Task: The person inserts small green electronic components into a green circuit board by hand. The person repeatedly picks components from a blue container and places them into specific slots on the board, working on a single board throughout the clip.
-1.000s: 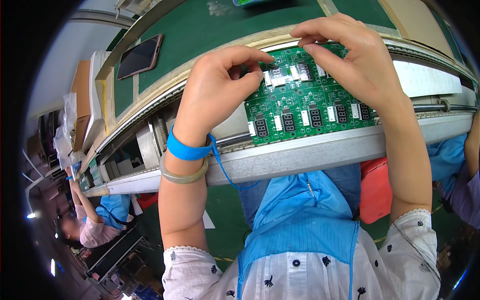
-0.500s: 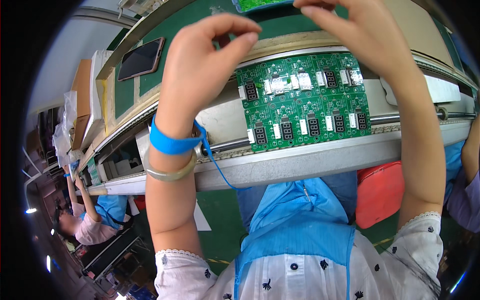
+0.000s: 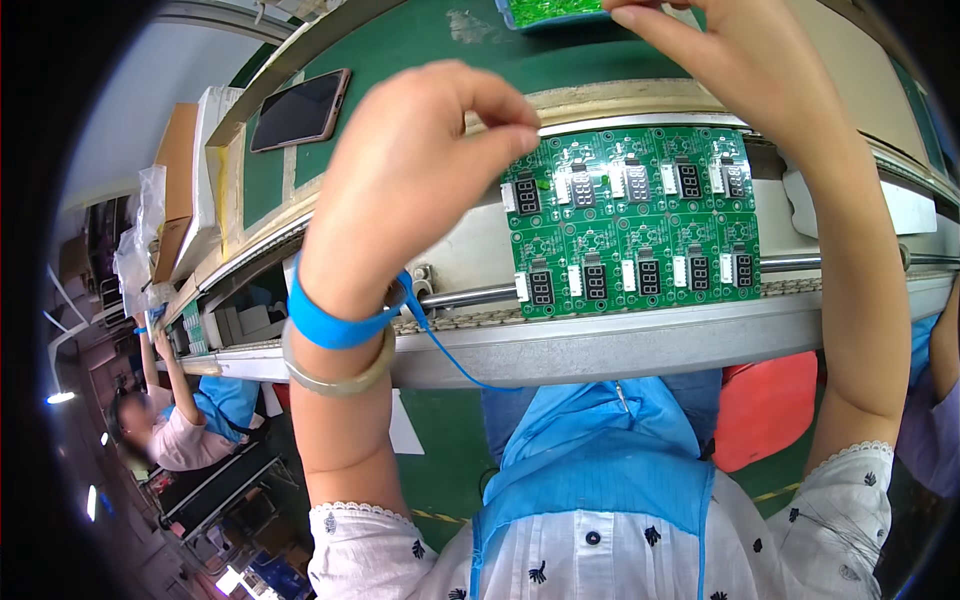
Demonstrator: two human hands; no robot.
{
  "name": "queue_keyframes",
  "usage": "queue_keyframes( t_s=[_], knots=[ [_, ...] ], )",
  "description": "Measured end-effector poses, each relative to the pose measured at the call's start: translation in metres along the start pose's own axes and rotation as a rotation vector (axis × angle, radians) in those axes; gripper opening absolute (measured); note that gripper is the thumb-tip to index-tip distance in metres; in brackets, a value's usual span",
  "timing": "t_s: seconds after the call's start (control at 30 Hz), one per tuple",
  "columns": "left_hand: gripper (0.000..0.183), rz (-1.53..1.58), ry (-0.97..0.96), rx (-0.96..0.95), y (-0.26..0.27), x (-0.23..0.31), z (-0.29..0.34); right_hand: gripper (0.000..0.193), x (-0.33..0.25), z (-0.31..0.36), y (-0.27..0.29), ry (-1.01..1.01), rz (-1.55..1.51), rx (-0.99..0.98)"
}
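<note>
A green circuit board panel lies across the rails in front of me, bearing two rows of small black digit displays and white connectors. My left hand, with a blue wrist strap on its wrist, hovers at the panel's upper left corner. Its thumb and forefinger are pinched together; anything between them is too small to make out. Beyond the panel, at the top edge, my right hand is beside a blue tray of small bright green parts. Its fingers are closed, and their contents cannot be seen.
A phone rests on the green bench at the far left, near a cardboard box. A metal rail runs along the near edge. A red stool stands below it. Other people sit at the far left and right.
My left hand has come down toward the panel's upper left corner. My right hand stays near the tray. The whole view has shifted slightly, so the bench appears lower and further right.
</note>
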State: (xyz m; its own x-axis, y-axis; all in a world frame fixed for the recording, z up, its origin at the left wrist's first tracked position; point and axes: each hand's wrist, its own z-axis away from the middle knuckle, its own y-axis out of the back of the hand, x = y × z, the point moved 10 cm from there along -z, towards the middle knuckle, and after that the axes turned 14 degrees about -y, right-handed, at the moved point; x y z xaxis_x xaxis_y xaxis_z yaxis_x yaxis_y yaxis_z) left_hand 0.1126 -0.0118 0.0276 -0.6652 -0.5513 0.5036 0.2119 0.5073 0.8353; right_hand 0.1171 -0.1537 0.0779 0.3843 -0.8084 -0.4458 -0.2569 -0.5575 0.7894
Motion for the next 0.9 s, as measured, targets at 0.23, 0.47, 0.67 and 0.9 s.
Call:
queue_keyframes(
  t_s=[0.23, 0.47, 0.67, 0.9],
  knots=[
    [0.014, -0.064, 0.051, -0.055, -0.024, -0.004, 0.018, 0.016, 0.019, 0.01, 0.001, -0.101, -0.123, -0.052],
    [0.012, -0.058, 0.028, -0.073, -0.03, 0.001, 0.013, 0.016, 0.04, 0.013, -0.009, -0.114, -0.131, 0.005],
    [0.011, -0.073, 0.025, -0.081, -0.032, 0.002, 0.015, 0.017, 0.048, 0.012, -0.015, -0.094, -0.248, -0.032],
    [0.009, -0.106, 0.016, -0.073, -0.033, 0.006, 0.014, 0.018, 0.052, 0.013, -0.014, -0.115, -0.248, -0.037]
  ],
)
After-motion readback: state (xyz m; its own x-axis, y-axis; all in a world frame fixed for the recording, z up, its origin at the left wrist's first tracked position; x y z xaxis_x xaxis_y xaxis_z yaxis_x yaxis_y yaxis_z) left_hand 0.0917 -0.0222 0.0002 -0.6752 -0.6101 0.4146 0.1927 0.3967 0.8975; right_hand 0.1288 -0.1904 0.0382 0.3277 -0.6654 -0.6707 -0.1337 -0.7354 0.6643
